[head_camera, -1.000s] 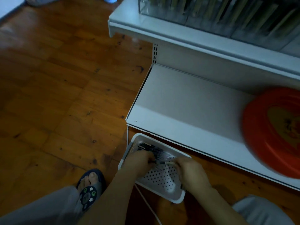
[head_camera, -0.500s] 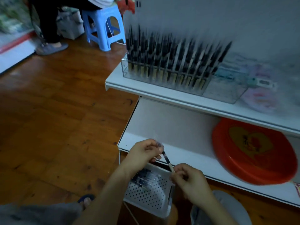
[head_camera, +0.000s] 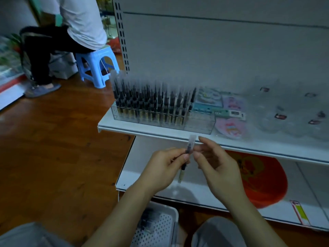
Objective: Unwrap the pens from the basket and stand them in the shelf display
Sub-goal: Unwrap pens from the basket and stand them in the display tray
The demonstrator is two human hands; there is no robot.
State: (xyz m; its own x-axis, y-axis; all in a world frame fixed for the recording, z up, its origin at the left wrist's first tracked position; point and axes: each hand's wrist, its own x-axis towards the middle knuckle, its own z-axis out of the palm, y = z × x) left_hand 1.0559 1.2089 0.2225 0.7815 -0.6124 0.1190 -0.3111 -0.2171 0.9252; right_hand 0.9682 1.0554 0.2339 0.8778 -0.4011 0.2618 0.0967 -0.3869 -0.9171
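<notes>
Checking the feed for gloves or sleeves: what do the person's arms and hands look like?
Both forearms are bare, with no sleeve in view. The left hand and right hand wear no gloves; no rings, watch or wristband show. Nails look short and plain.

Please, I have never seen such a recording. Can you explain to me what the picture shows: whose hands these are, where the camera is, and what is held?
There is no machine here. A person wears one camera on the head, looking forward and down at their own hands.

The left hand grips a pen, which seems to be in its clear wrapper. The right hand is beside the pen's top, fingers loosely curled; whether it touches the wrapper is unclear.

On the white shelf stands a clear display full of upright pens. Below, near the knees, is a white perforated basket with more pens. A red dish lies on the lower shelf.
</notes>
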